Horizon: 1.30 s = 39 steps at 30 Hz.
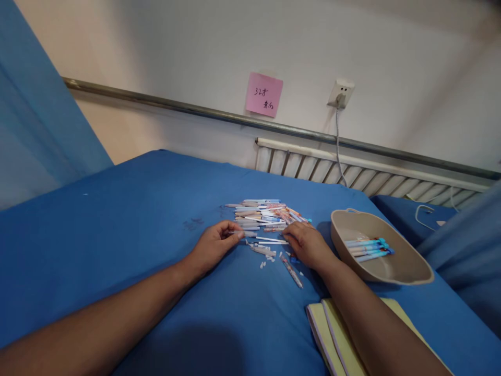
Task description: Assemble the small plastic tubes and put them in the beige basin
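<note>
My left hand [219,241] pinches a greyish pen barrel [250,234] between thumb and fingers, at the near left edge of a pile of pens and pen parts [250,210]. Across from it, my right hand [307,244] is closed, palm down, at the pile's right side. Its fingertips meet the right ends of thin white refills [271,240]; whether they grip one is hidden. Between and below the hands lie small white pen tips [263,265], a translucent barrel [264,251] and a patterned pen barrel [291,272]. Small dark blue pieces [294,259] are partly under my right hand.
A beige basin [410,266] with several blue and cream pens [368,249] stands at right. A folded yellow cloth [324,329] lies under my right forearm. Blue sheet [156,209] covers the surface. Behind are a radiator [305,164], metal rail, pink note [264,94] and plugged socket [341,94].
</note>
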Available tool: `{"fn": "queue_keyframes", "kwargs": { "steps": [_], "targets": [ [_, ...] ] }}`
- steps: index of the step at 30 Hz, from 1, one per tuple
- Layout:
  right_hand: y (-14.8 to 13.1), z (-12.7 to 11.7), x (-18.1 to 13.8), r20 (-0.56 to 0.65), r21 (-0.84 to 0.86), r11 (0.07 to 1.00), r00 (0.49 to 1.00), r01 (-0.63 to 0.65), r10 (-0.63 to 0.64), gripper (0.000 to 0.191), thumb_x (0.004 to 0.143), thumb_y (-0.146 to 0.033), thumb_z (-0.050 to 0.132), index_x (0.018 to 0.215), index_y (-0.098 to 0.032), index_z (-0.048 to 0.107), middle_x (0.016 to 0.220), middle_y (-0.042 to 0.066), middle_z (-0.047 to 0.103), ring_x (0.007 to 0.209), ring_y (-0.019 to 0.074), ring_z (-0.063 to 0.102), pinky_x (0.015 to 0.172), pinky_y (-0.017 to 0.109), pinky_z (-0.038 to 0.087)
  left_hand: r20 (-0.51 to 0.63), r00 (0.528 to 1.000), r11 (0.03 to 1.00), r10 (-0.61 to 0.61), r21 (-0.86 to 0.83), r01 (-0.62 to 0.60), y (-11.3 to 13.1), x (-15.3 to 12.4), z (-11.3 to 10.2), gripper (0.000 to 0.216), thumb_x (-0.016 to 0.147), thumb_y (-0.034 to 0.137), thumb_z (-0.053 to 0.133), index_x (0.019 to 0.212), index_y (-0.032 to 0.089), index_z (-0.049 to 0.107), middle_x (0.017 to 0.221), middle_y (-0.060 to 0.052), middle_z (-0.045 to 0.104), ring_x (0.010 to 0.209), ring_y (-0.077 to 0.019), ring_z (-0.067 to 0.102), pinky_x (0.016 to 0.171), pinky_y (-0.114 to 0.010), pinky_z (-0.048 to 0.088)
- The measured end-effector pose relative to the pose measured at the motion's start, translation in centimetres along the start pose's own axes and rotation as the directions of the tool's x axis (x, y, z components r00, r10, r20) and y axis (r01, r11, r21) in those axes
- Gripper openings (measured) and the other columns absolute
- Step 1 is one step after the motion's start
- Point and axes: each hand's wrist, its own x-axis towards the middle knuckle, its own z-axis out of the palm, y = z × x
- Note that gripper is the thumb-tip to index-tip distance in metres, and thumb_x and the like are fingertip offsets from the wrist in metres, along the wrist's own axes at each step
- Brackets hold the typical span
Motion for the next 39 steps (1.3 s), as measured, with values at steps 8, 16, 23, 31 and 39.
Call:
{"fn": "queue_keyframes", "kwargs": {
  "steps": [8,16,23,31,39],
  "targets": [
    [-3.0,0.1,0.3,0.157,-0.186,0.980,0.987,0.076,-0.046,0.019,0.087,-0.017,0.048,0.101,-0.021,0.062,0.095,0.008,0.064,0.093,0.0219,0.054,0.081,0.031,0.037,0.016,1.000,1.000,0.020,-0.002,-0.019,-0.2,0.1,0.0,0.027,0.069,0.040,0.066,0.080,0.016,0.063,0.069,0.001,0.060,0.062,-0.0127,0.053,0.057,-0.022,0.040],
    [-2.2,0.7,-0.1,0.042,-0.070,0.997,0.999,0.014,-0.011,0.023,0.086,-0.014,0.047,0.104,-0.019,0.059,0.097,0.009,0.062,0.095,0.0216,0.055,0.083,0.032,0.040,-0.015,1.000,1.000,0.019,-0.021,-0.020,-0.2,0.0,-0.1,0.030,0.067,0.041,0.068,0.082,0.015,0.063,0.072,0.000,0.061,0.064,-0.0136,0.054,0.059,-0.024,0.042],
    [-1.8,0.9,-0.7,-0.211,0.322,0.944,0.977,0.068,0.001,0.017,0.088,-0.017,0.043,0.097,-0.020,0.058,0.092,0.007,0.060,0.089,0.0188,0.057,0.079,0.030,0.045,-0.025,0.999,0.998,0.027,-0.052,-0.028,-0.7,0.1,-0.2,0.029,0.068,0.038,0.067,0.087,0.016,0.062,0.078,-0.001,0.062,0.067,-0.0133,0.055,0.062,-0.024,0.042],
    [-2.2,0.5,-0.8,-0.236,0.370,0.924,0.972,0.098,-0.008,0.017,0.089,-0.018,0.043,0.096,-0.020,0.058,0.091,0.007,0.060,0.088,0.0192,0.056,0.078,0.030,0.044,-0.053,0.998,0.996,0.019,-0.089,-0.024,-0.4,0.0,0.0,0.028,0.067,0.037,0.068,0.084,0.016,0.061,0.075,0.000,0.062,0.066,-0.0132,0.055,0.062,-0.024,0.042],
    [-2.0,0.6,-0.8,-0.250,0.362,0.925,0.968,0.115,-0.022,0.016,0.090,-0.018,0.043,0.095,-0.020,0.058,0.088,0.006,0.059,0.086,0.0183,0.056,0.077,0.030,0.044,-0.052,0.998,0.993,0.018,-0.113,-0.024,-0.7,0.1,-0.2,0.029,0.067,0.036,0.068,0.086,0.015,0.061,0.069,0.003,0.057,0.060,-0.0107,0.050,0.057,-0.022,0.037]
  ]
}}
